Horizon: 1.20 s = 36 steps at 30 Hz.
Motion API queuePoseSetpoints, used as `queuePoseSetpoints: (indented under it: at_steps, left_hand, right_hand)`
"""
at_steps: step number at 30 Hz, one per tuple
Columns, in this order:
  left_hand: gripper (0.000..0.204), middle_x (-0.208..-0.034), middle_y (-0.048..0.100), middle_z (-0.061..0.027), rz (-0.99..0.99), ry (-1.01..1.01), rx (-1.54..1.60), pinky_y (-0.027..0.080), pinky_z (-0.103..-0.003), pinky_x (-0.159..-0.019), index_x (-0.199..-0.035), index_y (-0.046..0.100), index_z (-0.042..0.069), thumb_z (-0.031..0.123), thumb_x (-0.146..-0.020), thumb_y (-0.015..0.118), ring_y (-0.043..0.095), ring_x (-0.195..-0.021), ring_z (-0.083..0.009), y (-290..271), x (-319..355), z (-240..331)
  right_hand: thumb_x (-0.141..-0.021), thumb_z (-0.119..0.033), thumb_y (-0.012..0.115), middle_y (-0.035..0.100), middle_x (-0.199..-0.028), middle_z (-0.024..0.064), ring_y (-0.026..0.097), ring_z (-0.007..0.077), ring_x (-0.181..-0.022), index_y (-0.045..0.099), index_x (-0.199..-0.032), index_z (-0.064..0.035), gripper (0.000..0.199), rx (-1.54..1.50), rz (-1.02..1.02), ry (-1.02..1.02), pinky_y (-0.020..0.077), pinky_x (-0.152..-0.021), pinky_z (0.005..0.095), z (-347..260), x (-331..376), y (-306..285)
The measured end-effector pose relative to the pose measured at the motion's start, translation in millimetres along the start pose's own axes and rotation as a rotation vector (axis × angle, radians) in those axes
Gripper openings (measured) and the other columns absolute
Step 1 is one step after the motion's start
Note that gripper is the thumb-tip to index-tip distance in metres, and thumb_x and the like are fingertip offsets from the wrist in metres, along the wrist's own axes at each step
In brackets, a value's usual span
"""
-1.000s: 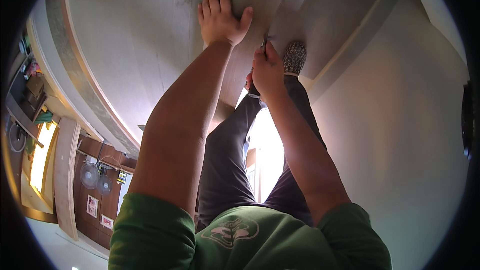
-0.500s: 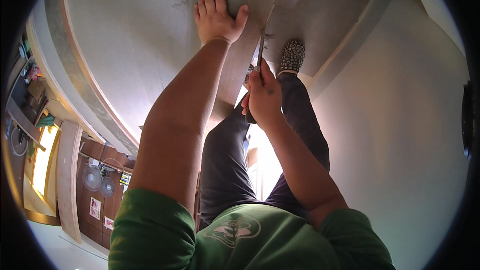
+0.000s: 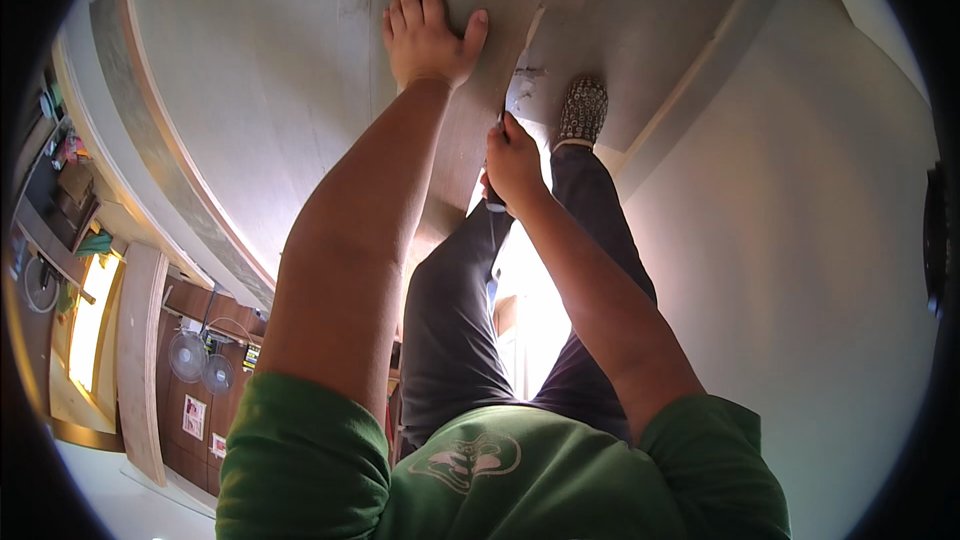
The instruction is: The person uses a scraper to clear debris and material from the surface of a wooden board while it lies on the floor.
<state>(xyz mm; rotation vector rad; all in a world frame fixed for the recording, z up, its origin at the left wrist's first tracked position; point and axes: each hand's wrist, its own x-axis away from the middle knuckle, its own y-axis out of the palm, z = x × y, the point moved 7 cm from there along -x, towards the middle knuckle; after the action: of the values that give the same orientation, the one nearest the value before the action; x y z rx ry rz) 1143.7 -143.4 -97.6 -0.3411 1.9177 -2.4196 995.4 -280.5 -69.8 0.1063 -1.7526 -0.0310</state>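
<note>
My left hand [image 3: 430, 45] lies flat on a greyish-brown board [image 3: 462, 135], fingers stretched and thumb apart. Below and to its right, my right hand [image 3: 516, 162] is wrapped round the dark handle of what looks like a hand saw [image 3: 496, 204]. Its thin blade sits along the right edge of the board and is mostly hidden by my fist and the wood. A narrow pale slit [image 3: 534, 25] runs on up from there. My patterned shoe [image 3: 583, 110] is beside the board, right of my fist.
A pale smooth surface [image 3: 800, 260] fills the right side. On the left a broad grey panel [image 3: 260, 70] ends in a curved edge. Farther off are fans [image 3: 188, 355], a wooden plank [image 3: 140, 360] and a bright window [image 3: 92, 320]. My legs stand close below the board.
My right hand has drawn the saw down toward me and slightly left, so less blade shows. My left hand stays on the board with only a slight shift.
</note>
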Motion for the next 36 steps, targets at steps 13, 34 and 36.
queuePoseSetpoints:
  at_steps: [13,34,36]
  left_hand:
    - [0.090,-0.158,0.026,-0.0177,0.017,0.010,-0.002,0.031,-0.051,-0.110,-0.154,0.024,0.011,0.058,-0.085,0.056,0.041,-0.131,-0.0380,-0.9,0.9,-4.3]
    - [0.090,-0.157,0.027,-0.0173,0.031,0.001,-0.031,0.034,-0.050,-0.108,-0.154,0.025,0.012,0.061,-0.084,0.055,0.044,-0.129,-0.0395,-2.8,1.3,-5.1]
    - [0.089,-0.158,0.027,-0.0169,0.022,-0.005,-0.016,0.033,-0.050,-0.109,-0.154,0.025,0.013,0.062,-0.085,0.054,0.043,-0.130,-0.0392,-3.4,0.2,-4.0]
  right_hand:
    - [-0.082,-0.018,0.062,0.059,-0.126,0.0249,0.058,0.0360,-0.120,0.042,-0.141,0.0030,0.066,-0.428,-0.584,-0.115,0.0520,-0.090,0.0448,-85.0,71.9,-62.4]
    - [-0.088,-0.022,0.069,0.054,-0.086,0.0070,0.057,0.0231,-0.087,0.063,-0.115,-0.0050,0.032,0.405,-0.177,-0.975,0.0436,-0.089,0.0358,-176.3,84.9,-77.9]
    - [-0.089,-0.016,0.066,0.056,-0.082,0.0088,0.059,0.0252,-0.083,0.065,-0.106,0.0001,0.024,0.073,-0.263,-0.971,0.0458,-0.088,0.0382,-203.6,73.0,-76.5]
